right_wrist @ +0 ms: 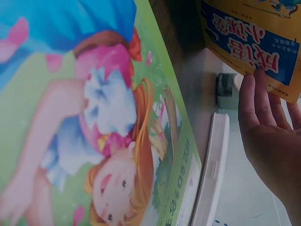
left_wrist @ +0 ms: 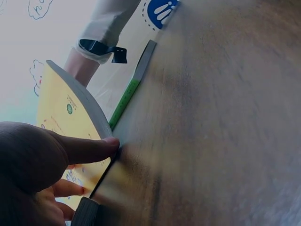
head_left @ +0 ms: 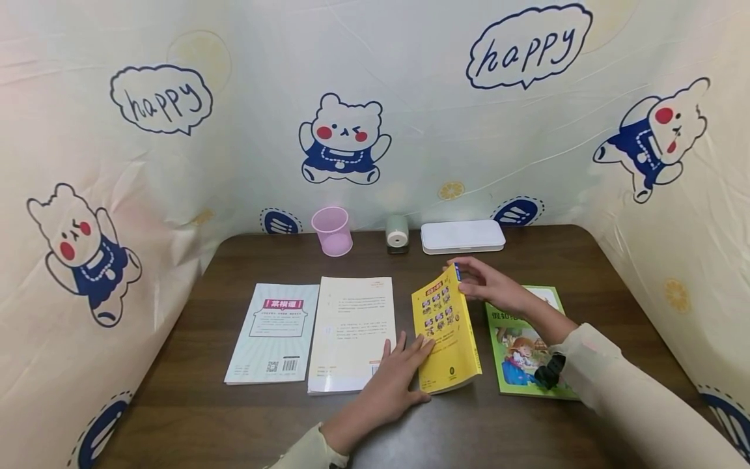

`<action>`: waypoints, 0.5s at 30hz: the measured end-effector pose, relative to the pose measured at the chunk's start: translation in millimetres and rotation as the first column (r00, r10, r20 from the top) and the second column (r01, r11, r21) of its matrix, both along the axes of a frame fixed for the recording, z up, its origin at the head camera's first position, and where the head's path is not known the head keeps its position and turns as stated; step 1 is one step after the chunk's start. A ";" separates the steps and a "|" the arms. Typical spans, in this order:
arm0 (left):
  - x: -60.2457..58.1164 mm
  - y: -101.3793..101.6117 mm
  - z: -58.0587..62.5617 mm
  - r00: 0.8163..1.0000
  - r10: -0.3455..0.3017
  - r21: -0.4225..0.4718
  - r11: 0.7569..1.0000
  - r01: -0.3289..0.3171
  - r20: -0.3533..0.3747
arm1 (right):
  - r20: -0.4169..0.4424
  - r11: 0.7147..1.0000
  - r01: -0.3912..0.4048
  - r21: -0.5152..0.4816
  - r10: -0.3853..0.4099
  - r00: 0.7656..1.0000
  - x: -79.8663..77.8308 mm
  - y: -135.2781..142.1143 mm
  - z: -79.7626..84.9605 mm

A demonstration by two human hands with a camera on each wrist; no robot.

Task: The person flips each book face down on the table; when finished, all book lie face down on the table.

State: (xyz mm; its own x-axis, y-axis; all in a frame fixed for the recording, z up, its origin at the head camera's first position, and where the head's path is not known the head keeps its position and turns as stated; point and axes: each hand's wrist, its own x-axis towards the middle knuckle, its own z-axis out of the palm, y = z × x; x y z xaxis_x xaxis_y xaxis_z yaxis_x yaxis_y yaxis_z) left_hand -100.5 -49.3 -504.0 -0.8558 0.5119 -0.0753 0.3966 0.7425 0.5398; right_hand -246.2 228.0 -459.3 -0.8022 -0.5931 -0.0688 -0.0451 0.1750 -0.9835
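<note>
A yellow paperback book [head_left: 445, 332] stands tilted, its right edge raised off the table and its back cover facing up. At its upper right corner my right hand [head_left: 489, 284] holds the book, with fingers [right_wrist: 264, 106] against the front cover in the right wrist view. My left hand [head_left: 398, 374] rests at the lower left of the book, fingers spread onto the back cover. In the left wrist view its thumb [left_wrist: 94, 148] lies along the lower edge of the yellow book [left_wrist: 70, 113]. Under my right forearm lies a green picture book [head_left: 515, 348], partly covered.
A cream book [head_left: 351, 326] and a pale blue book [head_left: 272, 332] lie side by side on the left of the dark wooden table [head_left: 176, 417]. Along the back edge stand a pink cup [head_left: 333, 233], a small green pencil sharpener [head_left: 397, 233] and a white case [head_left: 463, 236].
</note>
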 end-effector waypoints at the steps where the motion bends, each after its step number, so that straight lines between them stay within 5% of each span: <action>1: 0.0 -0.1 0.0 1.000 0.001 0.003 1.000 -0.001 0.001 | 0.005 1.000 -0.003 -0.004 0.003 1.000 -0.5 0.4 -0.6; 11: 2.6 -1.8 3.3 0.999 -0.035 -0.020 0.999 0.034 -0.041 | 0.020 0.998 -0.034 0.055 0.033 0.999 -6.7 10.4 -5.8; 15: 3.2 -2.4 3.7 0.998 -0.035 -0.041 0.999 0.033 -0.052 | -0.054 0.987 -0.038 0.154 0.046 0.997 -8.8 12.0 -5.5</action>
State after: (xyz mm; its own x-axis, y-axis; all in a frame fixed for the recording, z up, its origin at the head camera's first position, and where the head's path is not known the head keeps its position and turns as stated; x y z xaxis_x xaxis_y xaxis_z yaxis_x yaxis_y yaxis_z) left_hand -97.3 -51.6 -500.2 -0.8411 0.5384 -0.0516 0.4493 0.7486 0.4876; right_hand -255.0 240.0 -464.8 -0.7820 -0.6125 -0.1156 -0.1111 0.3196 -0.9410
